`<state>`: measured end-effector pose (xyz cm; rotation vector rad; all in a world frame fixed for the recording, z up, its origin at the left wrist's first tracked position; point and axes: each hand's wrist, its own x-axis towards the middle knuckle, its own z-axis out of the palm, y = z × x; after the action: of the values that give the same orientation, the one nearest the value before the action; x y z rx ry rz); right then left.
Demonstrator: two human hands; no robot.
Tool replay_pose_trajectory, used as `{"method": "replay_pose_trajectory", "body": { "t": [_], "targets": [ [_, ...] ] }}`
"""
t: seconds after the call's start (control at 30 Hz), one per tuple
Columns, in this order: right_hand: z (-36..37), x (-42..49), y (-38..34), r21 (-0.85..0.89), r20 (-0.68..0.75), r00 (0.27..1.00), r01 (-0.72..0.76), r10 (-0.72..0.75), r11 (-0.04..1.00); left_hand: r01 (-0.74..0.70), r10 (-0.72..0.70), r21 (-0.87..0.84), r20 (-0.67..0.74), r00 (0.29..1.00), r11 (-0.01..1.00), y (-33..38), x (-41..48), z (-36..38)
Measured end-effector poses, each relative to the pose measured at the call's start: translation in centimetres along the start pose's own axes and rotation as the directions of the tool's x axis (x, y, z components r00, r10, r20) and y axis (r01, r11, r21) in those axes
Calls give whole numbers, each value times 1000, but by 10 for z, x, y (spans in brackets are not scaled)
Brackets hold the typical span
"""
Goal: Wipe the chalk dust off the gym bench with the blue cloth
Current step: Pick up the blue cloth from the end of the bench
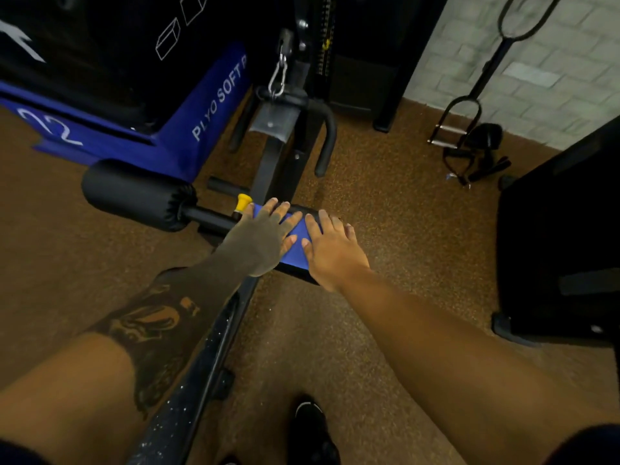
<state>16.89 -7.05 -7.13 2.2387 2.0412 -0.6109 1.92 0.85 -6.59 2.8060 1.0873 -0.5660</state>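
The blue cloth (297, 250) lies spread on the small black seat pad of the gym bench (295, 275). My left hand (261, 238) presses flat on the cloth's left part, fingers spread. My right hand (330, 250) lies flat on its right part, fingers apart. Only a strip of cloth shows between the two hands. The long bench back (188, 407) runs toward me along my left forearm and carries white chalk specks.
A black foam roller (137, 194) and a yellow knob (243, 201) sit left of the pad. A cable machine post (285, 135) rises behind. A blue plyo box (188, 129) stands far left, a black box (563, 246) at right. My shoe (310, 421) rests on the brown floor.
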Motion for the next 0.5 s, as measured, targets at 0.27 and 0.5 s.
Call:
{"method": "replay_pose_trajectory", "body": {
  "t": [0.27,0.5],
  "targets": [
    [-6,2,2,-4,-142,990,21,-21,1000,68,-65,42,-77,995,997,-10,1,-5],
    [-5,2,-15,114,-162,987,4,15,993,141,-147,-86,-63,987,986,-28,-20,-22]
  ]
}}
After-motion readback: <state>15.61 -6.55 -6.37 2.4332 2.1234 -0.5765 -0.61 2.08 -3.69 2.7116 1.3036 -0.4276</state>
